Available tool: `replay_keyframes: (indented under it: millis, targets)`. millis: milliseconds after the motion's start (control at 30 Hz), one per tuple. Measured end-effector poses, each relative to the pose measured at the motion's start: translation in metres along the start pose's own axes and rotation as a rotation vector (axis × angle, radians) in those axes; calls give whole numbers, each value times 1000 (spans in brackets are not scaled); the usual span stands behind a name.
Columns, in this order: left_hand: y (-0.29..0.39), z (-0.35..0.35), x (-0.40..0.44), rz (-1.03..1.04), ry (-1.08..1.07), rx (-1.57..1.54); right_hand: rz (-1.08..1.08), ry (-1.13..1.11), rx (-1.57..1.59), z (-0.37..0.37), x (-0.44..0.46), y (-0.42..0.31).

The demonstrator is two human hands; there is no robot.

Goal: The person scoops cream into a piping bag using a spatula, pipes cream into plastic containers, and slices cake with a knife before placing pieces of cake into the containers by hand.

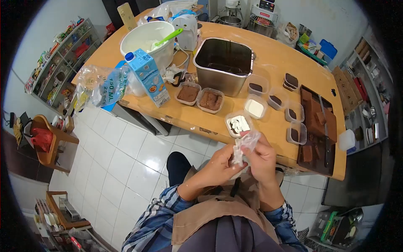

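Note:
Both my hands are in front of my apron at the table's front edge, closed on a clear plastic piping bag [242, 151] smeared with white cream. My left hand [219, 167] grips it low on the left, while my right hand [261, 158] pinches it on the right. Just beyond the bag stands a small clear cup with white cream [238, 125] squeezed over dark cake. Behind that is a cup with a smooth white top [255, 108]. Two cups with brown filling [210, 101] stand to the left.
A deep metal pot [222, 86] with dark residue stands mid-table. Left of it are a blue milk carton [147, 80] and a white bowl [130, 41] with a green spatula [171, 36]. A dark tray [315, 164] at right holds brown cake [310, 113] and a knife [327, 147].

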State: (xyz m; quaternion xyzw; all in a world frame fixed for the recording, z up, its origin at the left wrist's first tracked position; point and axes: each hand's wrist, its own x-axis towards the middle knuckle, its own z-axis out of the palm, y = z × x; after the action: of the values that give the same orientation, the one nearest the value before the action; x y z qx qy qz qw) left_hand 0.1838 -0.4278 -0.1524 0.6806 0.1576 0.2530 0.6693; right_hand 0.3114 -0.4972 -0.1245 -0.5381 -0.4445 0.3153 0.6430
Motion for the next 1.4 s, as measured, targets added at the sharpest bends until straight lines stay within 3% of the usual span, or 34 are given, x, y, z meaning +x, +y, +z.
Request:
replay_keyframes:
  millis: [100,233,333,400,433,500,600,633,700,833,1033,1133,1233,1300,1400]
  targets:
    - [-12,-5,2,121,-47,72,48,15,130,-5,0,0]
    - [-4,-1,1,103,-12,60,69,-66,325,-11,-7,6]
    - [6,-1,2,67,-16,134,-9,-314,-58,-23,-13,30]
    - [19,-1,3,35,-99,252,29,-234,-130,-17,-17,30]
    - [15,3,3,114,-75,243,49,-191,-166,-11,-17,27]
    - [6,13,5,274,-26,224,98,-148,60,-5,-16,23]
    - [12,10,1,98,-131,258,134,-41,218,6,-17,9]
    - [12,9,2,125,-159,345,142,0,240,8,-19,7]
    - [12,8,2,176,-216,520,19,35,82,6,-22,10]
    - [9,11,-2,218,-276,514,-333,46,-390,-3,-19,-2]
    - [14,8,-6,125,-389,515,-549,96,-533,-13,-16,-1]
    - [13,3,-4,85,-423,412,-461,73,-402,-10,-16,0]
    - [12,0,0,-23,-472,78,-54,101,98,5,-21,-10]
    - [13,0,1,-175,-525,-192,-79,5,85,3,-22,-8]
    - [4,9,5,-153,-501,-107,-70,-23,111,-2,-24,-8]
